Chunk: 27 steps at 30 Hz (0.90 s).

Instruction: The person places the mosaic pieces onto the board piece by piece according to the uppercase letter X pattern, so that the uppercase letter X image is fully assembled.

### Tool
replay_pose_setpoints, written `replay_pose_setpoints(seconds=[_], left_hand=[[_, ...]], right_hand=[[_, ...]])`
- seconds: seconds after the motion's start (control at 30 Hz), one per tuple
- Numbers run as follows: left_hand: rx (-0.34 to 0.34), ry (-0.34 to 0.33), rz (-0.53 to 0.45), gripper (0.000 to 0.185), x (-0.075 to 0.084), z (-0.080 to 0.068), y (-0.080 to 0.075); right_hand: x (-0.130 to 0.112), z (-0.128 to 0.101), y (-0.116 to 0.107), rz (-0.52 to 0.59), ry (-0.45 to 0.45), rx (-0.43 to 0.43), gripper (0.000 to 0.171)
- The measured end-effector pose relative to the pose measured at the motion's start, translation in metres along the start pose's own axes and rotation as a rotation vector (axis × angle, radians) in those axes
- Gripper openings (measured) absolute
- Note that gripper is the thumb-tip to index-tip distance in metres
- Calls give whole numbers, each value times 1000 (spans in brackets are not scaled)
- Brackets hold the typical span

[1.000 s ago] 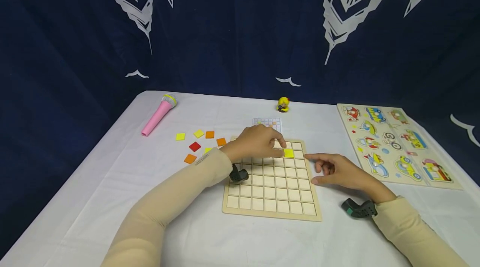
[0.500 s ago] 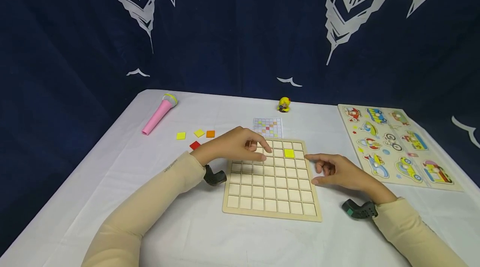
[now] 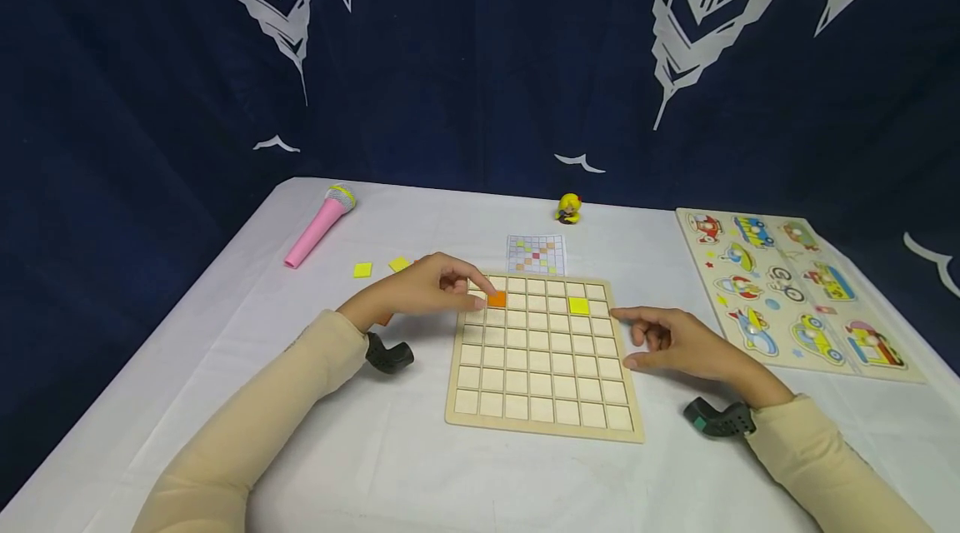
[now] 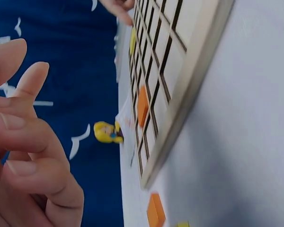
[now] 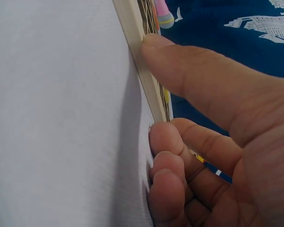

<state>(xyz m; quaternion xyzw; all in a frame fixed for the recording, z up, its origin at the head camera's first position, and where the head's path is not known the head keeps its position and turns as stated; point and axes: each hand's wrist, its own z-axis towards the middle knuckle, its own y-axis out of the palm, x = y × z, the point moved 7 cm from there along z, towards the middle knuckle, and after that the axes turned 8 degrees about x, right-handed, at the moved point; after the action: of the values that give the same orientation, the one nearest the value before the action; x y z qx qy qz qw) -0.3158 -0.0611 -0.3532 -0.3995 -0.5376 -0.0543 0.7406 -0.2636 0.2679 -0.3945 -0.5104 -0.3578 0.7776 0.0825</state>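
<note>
- The wooden grid board point(image 3: 545, 425) lies flat on the white tablecloth point(image 3: 420, 466), a tray of square cells in rows and columns, almost all of them bare.
- Two cells are filled. An orange tile point(image 3: 497, 299) sits in the second row from the far edge, second cell from the board's left side. A yellow tile point(image 3: 578, 306) sits in the same row, second cell from the right side.
- The left hand point(image 3: 420, 290) hovers at the board's far-left corner, fingers loosely curled and holding nothing, their tips just beside the orange tile. Whether a fingertip touches the tile cannot be told; the left wrist view shows the fingers point(image 4: 28, 137) apart from the board with the orange tile seated in its cell.
- The right hand point(image 3: 678, 341) rests on the cloth at the board's right edge. Its thumb tip presses against the wooden rim, clear in the right wrist view point(image 5: 154, 47), and its other fingers are curled beside the rim, gripping nothing.
- Loose tiles lie on the cloth left of the board, outside any cell: two yellow squares point(image 3: 363, 270) point(image 3: 398, 265), and orange ones mostly hidden behind the left hand.
- A small pattern card point(image 3: 536, 254) with a coloured grid lies just beyond the board's far edge.
- Farther off: a pink toy microphone point(image 3: 317, 229) at the left, a small yellow figurine point(image 3: 567, 208) at the back, and a vehicle peg puzzle point(image 3: 795, 291) at the right with its pieces seated in its recesses.
</note>
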Motion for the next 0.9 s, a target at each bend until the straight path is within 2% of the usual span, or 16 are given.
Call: replay_pose_setpoints(seconds=[0.13, 0.33, 0.6, 0.77, 0.9], left_hand=[[19, -53, -52, 29, -11, -6, -12], [13, -142, -40, 33, -32, -21, -31], [-13, -322, -28, 36, -67, -48, -58], [-16, -354, -51, 40, -79, -63, -69], [-31, -348, -72, 46, -85, -71, -73]], right_hand=[[0, 0, 0, 2, 6, 2, 64], [0, 0, 0, -1, 0, 2, 64], [1, 0, 0, -2, 3, 4, 64], [2, -1, 0, -3, 0, 4, 64], [2, 0, 0, -1, -2, 4, 64]])
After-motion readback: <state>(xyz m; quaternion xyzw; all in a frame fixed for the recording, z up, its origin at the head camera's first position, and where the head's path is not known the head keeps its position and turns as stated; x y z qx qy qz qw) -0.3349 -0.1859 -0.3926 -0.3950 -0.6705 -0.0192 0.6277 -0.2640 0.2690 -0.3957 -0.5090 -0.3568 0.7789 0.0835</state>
